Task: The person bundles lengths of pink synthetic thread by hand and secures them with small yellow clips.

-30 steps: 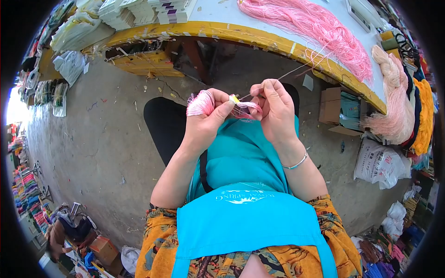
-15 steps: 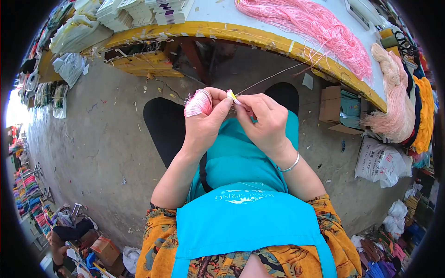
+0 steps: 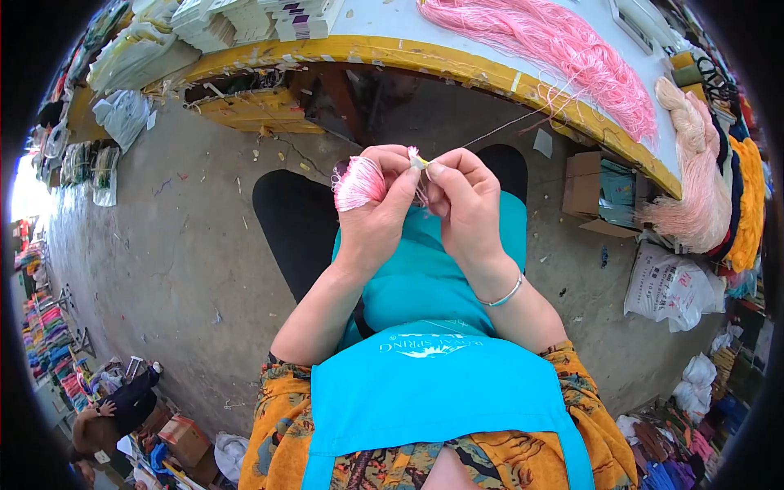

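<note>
My left hand [image 3: 371,233] is closed round a small bundle of pink embroidery thread [image 3: 359,186], whose looped end fans out on the left of the fist. Between the fingertips of both hands sits the bundle's other end, with a small yellow-and-white band [image 3: 420,162] on it. My right hand [image 3: 472,204] pinches at this band with thumb and forefinger, its other fingers curled. A fine thread [image 3: 498,129] runs up from near my right fingers toward the table edge. Loose pink strands hang between the hands.
A large pink skein [image 3: 563,57] lies on the yellow-edged table [image 3: 392,51]. Stacks of printed cards [image 3: 245,24] stand at its left. Peach and orange skeins [image 3: 698,188] hang at right, above a white sack [image 3: 670,286]. A cardboard box [image 3: 580,188] is below the table. Another person [image 3: 122,408] is at lower left.
Both hands have shifted slightly, the right turning more upright at the band. The bundle's tip now points up between the fingertips. The person at lower left has moved.
</note>
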A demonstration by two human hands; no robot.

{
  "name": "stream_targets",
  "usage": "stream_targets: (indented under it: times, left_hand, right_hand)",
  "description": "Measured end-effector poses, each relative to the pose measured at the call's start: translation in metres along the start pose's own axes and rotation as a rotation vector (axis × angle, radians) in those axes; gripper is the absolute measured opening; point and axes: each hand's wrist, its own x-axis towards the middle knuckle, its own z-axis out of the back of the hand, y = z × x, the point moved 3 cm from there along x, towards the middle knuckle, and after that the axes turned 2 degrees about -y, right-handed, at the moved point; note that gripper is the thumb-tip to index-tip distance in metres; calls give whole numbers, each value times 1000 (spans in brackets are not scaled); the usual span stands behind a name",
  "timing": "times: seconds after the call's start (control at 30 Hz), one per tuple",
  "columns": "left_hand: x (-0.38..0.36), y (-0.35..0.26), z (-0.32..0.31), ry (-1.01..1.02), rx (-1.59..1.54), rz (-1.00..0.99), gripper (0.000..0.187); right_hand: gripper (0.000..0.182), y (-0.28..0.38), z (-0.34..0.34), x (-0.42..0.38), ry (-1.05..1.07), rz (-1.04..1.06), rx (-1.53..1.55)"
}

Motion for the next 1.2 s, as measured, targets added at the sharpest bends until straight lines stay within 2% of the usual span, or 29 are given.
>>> stream_targets:
  times: [0.03,0.1,0.2,0.33,0.43,0.47,0.53,0.57,0.7,0.83,0.93,1.0,1.2]
  left_hand:
    - [0,-1,0,-7,-6,12,4]
    - [1,-1,-1,-11,-24,33,4]
    - [2,-4,-5,-31,-49,58,4]
    - [2,-2,-6,-58,-67,45,5]
    - [4,-5,-9,-82,-93,43,11]
    - [4,-8,-8,-82,-93,43,11]
    - [4,-13,-3,23,-221,166,20]
    - [4,-7,8,0,-99,174,26]
    - [4,-2,10,6,43,216,26]
    - [3,4,2,38,-84,249,25]
    - [3,-2,-3,29,6,222,24]
    - [6,-3,-2,41,165,126,22]
    - [8,-4,2,46,113,137,10]
  right_hand:
    - [7,0,0,0,-1,0,-1]
    - [7,-4,0,1,2,-161,233]
    - [5,-5,-2,1,-23,-121,276]
    - [7,-6,-4,1,-74,-88,279]
    - [8,-5,-1,3,-48,-20,247]
    - [9,-2,-2,4,7,-8,148]
    - [11,3,1,6,62,2,48]
    - [12,4,4,6,75,-39,42]
    - [15,10,10,6,105,-74,64]
    - [19,13,8,6,34,-5,17]
    - [19,13,4,6,24,-5,91]
    - [18,10,7,8,40,-12,57]
    - [15,10,9,10,38,-8,51]
